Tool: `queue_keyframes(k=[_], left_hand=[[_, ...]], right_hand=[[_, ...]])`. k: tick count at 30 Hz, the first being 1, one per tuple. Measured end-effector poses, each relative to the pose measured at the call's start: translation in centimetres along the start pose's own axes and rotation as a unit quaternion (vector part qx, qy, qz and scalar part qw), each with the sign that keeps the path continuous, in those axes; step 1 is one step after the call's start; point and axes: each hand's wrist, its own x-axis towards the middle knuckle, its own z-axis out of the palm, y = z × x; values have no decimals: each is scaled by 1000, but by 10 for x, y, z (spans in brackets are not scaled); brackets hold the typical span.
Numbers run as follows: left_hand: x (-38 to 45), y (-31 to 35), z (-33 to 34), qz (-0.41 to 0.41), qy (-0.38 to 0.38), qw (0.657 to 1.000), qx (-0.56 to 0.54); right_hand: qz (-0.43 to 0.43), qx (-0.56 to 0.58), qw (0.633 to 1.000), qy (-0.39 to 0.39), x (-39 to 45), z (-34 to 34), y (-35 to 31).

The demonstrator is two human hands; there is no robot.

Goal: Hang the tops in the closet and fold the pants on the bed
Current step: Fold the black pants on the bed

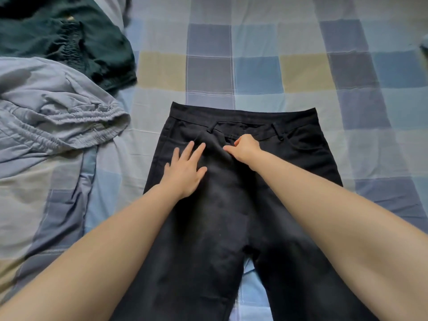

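Where black pants (pixel 240 181) lie, checked bedsheet (pixel 254 66)

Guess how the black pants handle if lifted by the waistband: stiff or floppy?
Likely floppy: the black pants lie flat, and the cloth puckers at the fly where the right hand pinches it. Probably not slippery: the weave looks matte under the flat left hand. The legs would probably dangle.

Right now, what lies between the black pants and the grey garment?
Head view: only bare checked bedsheet separates the black pants from the grey garment.
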Motion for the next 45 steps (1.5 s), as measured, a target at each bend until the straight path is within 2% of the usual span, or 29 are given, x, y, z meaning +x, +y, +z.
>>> queue_keyframes(k=[2, 4, 5, 7, 10, 12, 15, 18, 19, 21, 24, 25, 29, 34, 36, 38, 40, 41, 43, 44, 45], left_hand=[[10, 4, 1, 1, -7, 1000, 10], [18, 3, 1, -7, -13, 1000, 6], [20, 2, 0, -13, -14, 1000, 2], [24, -1, -1, -22, -15, 1000, -3], [30, -4, 1, -44, -25, 998, 21], [36, -3, -2, -65, -14, 996, 67], [51, 0, -15, -89, 40, 989, 108], [74, -7, -29, -157, 125, 979, 19], [82, -12, -33, -185, 159, 969, -33], [100, -20, -37, -236, 190, 941, -148], [113, -33, -31, -296, 195, 888, -294], [111, -36, -26, -298, 203, 873, -327], [98, -35, -42, -239, 270, 866, -347], [115, -38, -129, -147, 357, 875, -291], [129, -38, -158, -129, 383, 875, -267], [146, -41, -173, -142, 379, 881, -245], [160, -47, -170, -178, 335, 906, -189], [161, -48, -161, -194, 313, 917, -156], [158, -45, -131, -180, 297, 934, -88], [154, -44, -113, -153, 288, 944, -52], [137, -46, -81, -124, 246, 961, -19]], right_hand=[[46, 43, 997, -55, 4, 4, -8], [87, 150, 979, -109, 8, 1, -16], [86, 201, 970, -102, 10, -3, -17], [43, 264, 963, -39, 17, -15, -15], [-49, 200, 976, 69, 22, -37, -3], [-41, 153, 978, 138, 33, -57, 11], [-25, 19, 978, 207, 49, -90, 40], [29, -106, 955, 275, 54, -123, 83], [77, -110, 953, 271, 55, -131, 99], [143, -23, 967, 210, 55, -143, 126], [50, 166, 981, 87, 53, -148, 143], [21, 187, 979, 79, 50, -145, 145], [-57, 182, 962, 195, 38, -150, 133], [-168, 196, 926, 274, 43, -201, 69], [-179, 166, 917, 317, 58, -222, 44], [-155, 98, 922, 339, 79, -236, 24], [-78, -56, 944, 316, 98, -240, 19], [-53, -137, 942, 302, 104, -235, 22], [-73, -259, 921, 281, 108, -212, 33], [-91, -282, 918, 262, 108, -196, 40], [-112, -301, 922, 216, 102, -165, 56]])
